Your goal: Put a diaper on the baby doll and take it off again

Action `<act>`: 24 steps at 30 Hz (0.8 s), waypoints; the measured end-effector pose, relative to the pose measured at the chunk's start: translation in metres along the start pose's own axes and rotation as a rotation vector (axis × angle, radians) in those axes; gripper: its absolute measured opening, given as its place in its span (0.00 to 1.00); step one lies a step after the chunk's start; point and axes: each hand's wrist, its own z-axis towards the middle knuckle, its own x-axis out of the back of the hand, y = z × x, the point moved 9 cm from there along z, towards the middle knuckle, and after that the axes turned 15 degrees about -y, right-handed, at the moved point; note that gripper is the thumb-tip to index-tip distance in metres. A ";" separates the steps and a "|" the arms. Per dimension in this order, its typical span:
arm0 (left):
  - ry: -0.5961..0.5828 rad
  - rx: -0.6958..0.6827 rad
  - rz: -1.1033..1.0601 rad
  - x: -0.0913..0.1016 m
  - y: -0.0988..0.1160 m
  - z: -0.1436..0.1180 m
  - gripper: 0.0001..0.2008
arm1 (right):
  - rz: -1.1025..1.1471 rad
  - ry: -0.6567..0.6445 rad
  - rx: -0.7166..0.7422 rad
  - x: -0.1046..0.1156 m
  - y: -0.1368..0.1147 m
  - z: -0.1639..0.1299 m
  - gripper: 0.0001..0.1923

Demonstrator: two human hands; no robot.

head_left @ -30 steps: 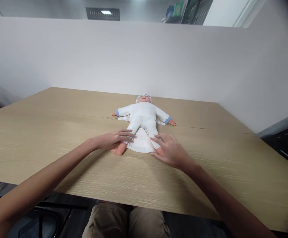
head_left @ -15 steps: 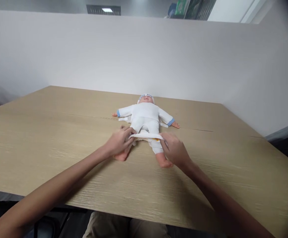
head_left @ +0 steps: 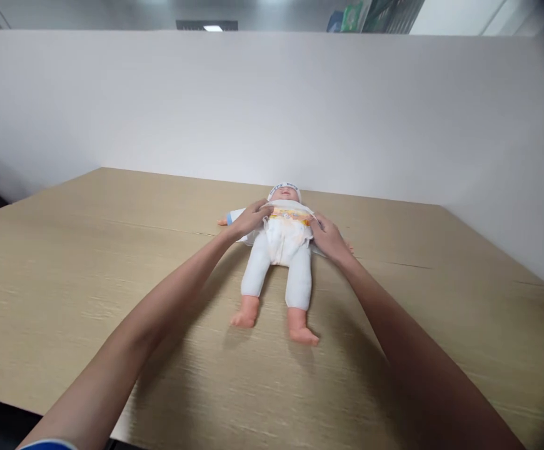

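Head view: the right hand pinches one upper corner of the diaper; the left hand touches the other, its grip unclear. The diaper's front covers the belly of the doll, lying face-up on the table.

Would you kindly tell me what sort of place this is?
Probably an indoor workroom or training room: a wood-toned table stands against a pale wall, and a doll lies on it.
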 end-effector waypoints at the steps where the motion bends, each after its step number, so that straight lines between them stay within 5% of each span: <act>1: -0.006 0.014 -0.048 -0.001 -0.005 0.004 0.15 | 0.023 -0.033 -0.017 -0.003 0.006 0.007 0.23; 7: -0.105 0.099 -0.246 -0.013 -0.038 -0.005 0.22 | 0.135 -0.111 -0.066 -0.014 0.010 -0.004 0.20; 15: -0.293 0.181 -0.477 -0.048 -0.039 -0.075 0.26 | 0.152 -0.234 -0.091 -0.024 -0.012 -0.078 0.22; 20: -0.076 0.205 -0.297 -0.021 -0.022 -0.088 0.25 | 0.016 -0.056 -0.086 0.002 -0.003 -0.099 0.22; 24: 0.059 0.124 0.066 -0.008 0.020 -0.089 0.17 | -0.288 0.099 -0.078 0.016 0.001 -0.129 0.21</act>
